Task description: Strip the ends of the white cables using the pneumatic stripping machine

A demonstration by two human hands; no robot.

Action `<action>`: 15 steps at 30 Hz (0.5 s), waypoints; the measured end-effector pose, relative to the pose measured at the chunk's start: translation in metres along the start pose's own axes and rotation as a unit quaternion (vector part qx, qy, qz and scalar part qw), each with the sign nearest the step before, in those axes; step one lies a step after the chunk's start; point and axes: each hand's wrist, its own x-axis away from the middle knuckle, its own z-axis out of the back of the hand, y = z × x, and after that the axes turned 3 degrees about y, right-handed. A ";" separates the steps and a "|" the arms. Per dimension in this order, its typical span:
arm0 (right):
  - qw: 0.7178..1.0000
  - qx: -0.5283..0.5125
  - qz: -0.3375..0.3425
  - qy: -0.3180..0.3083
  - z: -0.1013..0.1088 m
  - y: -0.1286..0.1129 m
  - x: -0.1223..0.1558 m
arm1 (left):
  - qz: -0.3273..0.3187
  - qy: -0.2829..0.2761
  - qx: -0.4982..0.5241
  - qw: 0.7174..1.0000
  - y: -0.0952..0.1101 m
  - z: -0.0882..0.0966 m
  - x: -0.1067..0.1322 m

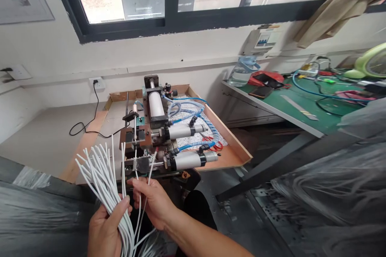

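Observation:
A thick bundle of thin white cables is wrapped in my left hand, its loose ends fanned out up and to the left. Beside it, my right hand is closed with thumb and fingers around a single white cable. Another white cable runs up from near my right fingertips to the jaws of a pneumatic machine. Whether its tip is inside the jaws is too small to tell. Lower parts of the cables drop out of view between my forearms.
The machine's silver air cylinders and blue hoses sit in a wooden-edged tray. Red-handled scissors lie there. At right, a green table carries a water jug, phone and fan. Plastic-wrapped bundles flank me.

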 end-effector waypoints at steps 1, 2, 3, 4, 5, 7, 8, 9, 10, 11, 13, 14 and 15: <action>0.999 0.005 -0.016 -0.027 -0.001 0.000 0.000 | 0.000 -0.004 0.003 1.000 0.000 -0.001 0.001; 0.999 0.015 -0.025 -0.044 -0.002 0.000 -0.001 | 0.001 -0.009 0.005 1.000 0.001 -0.001 0.002; 0.998 0.026 -0.023 -0.049 -0.003 0.000 0.000 | 0.004 -0.013 0.005 1.000 0.001 -0.002 0.002; 0.998 0.036 -0.010 -0.045 -0.004 0.001 0.001 | 0.008 -0.017 0.003 1.000 0.001 -0.001 0.002; 0.998 0.043 0.014 -0.035 -0.004 0.002 0.002 | 0.011 -0.020 0.001 1.000 0.001 -0.001 0.002; 0.996 0.049 0.078 -0.011 -0.004 0.004 0.006 | 0.016 -0.020 -0.006 1.000 0.000 0.000 0.001; 0.993 0.051 0.105 0.000 -0.004 0.005 0.008 | 0.018 -0.020 -0.008 1.000 0.000 0.001 0.001; 0.991 0.053 0.121 0.009 -0.004 0.005 0.009 | 0.020 -0.022 -0.008 1.000 0.000 0.002 0.000; 0.990 0.054 0.130 0.019 -0.003 0.006 0.010 | 0.022 -0.022 -0.008 0.999 0.000 0.003 0.000; 0.989 0.057 0.132 0.028 -0.003 0.006 0.011 | 0.025 -0.023 -0.006 0.999 0.000 0.003 -0.001; 0.989 0.066 0.124 0.045 -0.001 0.007 0.011 | 0.028 -0.022 -0.004 0.999 0.001 0.004 -0.001; 0.989 0.070 0.120 0.055 -0.001 0.007 0.011 | 0.028 -0.018 -0.002 0.999 0.002 0.005 -0.001; 0.988 0.074 0.117 0.064 0.000 0.007 0.011 | 0.027 -0.009 0.001 1.000 0.002 0.006 -0.002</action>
